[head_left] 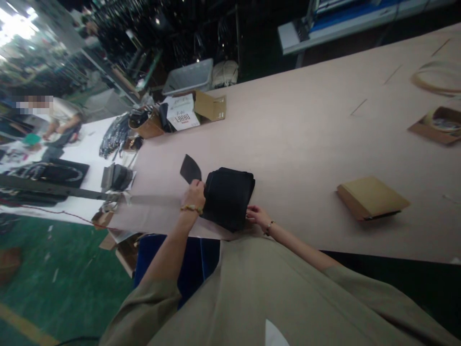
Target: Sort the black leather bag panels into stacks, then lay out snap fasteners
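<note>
A stack of black flat sheets (230,197) lies on the table right in front of me, its edges slightly uneven. My left hand (195,194) is closed at the stack's left side, gripping a dark grey flat piece (190,169) that sticks out beyond the fingers, away from me. Whether that piece is stiff or soft I cannot tell. At the stack's lower right edge is my right hand (257,216), its fingers partly stretched out and touching or almost touching the sheets.
A brown cardboard-covered stack (372,194) lies to the right on the pink table (288,139). An open carton (211,106) and filled boxes stand at the far left edge. An open box (437,126) sits far right. A co-worker (61,117) works at left.
</note>
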A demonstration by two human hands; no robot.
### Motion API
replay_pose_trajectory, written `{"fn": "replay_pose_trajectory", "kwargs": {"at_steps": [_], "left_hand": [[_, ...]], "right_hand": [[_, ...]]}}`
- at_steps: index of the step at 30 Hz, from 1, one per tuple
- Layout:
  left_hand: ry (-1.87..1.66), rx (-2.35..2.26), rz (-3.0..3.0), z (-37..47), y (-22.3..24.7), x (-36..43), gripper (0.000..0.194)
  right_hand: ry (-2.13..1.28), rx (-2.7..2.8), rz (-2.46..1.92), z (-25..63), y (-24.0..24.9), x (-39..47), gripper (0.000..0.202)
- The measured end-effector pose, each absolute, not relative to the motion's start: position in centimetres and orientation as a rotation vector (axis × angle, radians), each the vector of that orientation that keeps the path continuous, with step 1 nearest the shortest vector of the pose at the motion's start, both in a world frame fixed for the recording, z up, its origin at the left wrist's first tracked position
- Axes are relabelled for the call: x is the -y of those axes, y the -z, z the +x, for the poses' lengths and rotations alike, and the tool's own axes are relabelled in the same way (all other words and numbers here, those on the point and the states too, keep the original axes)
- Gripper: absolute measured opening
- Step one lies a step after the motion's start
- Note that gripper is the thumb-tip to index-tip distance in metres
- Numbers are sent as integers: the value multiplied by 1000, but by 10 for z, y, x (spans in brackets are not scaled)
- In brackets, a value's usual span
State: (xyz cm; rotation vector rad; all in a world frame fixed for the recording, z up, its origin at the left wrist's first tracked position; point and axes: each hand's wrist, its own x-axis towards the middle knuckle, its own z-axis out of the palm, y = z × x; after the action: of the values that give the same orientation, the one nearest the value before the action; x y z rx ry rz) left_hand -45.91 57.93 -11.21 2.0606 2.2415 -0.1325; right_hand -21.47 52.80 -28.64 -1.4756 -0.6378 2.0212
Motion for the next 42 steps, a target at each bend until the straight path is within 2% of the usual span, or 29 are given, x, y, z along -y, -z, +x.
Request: {"fn": "replay_pose_trajectory", "kwargs": {"at_steps": [3,5,6,8,10,14,19,21,23,25,29,33,35,38,42], "left_hand": [[202,-1996,1947,-404,161,-565,37],[118,-1939,1808,-375,193,-556,29],[60,-1934,1760,-365,206,-553,32],[-42,-1940,1716,-356,220,-549,42],[-65,-1930,1698,-360,221,-552,36],[80,-2044,1605,-412,185,-575,29],[180,-2544,1611,-516,91,-602,39],[138,-2633,1702,-533,63,-603,43],[107,-2576,1877,-524,55,-599,44],[155,-2423,2025,-494,73,-593,44],[360,-2091,1927,-412,150,-577,41],[325,-2019,1855,-363,212,-559,31],[276,-2055,1812,-359,225,-553,32],[188,-2070,1769,-362,230,-551,45],[177,-2092,1746,-363,230,-556,46]], "right_hand": [[-2032,627,-1440,-218,277,-528,31],[-2036,647,-1404,-220,272,-528,32],[-2042,666,-1376,-221,270,-527,33],[-2067,714,-1319,-223,267,-527,37],[-2110,769,-1280,-225,265,-527,43],[-2107,856,-1357,-224,267,-528,42],[-2056,785,-1432,-217,270,-530,40],[-2067,744,-1415,-215,269,-530,42],[-2077,718,-1392,-214,267,-531,41],[-2088,684,-1380,-214,265,-532,41],[-2131,605,-1370,-215,259,-535,41],[-2171,548,-1346,-212,256,-535,42],[-2177,539,-1317,-211,255,-534,43],[-2165,529,-1315,-210,257,-532,45],[-2119,621,-1360,-212,258,-529,43]]}}
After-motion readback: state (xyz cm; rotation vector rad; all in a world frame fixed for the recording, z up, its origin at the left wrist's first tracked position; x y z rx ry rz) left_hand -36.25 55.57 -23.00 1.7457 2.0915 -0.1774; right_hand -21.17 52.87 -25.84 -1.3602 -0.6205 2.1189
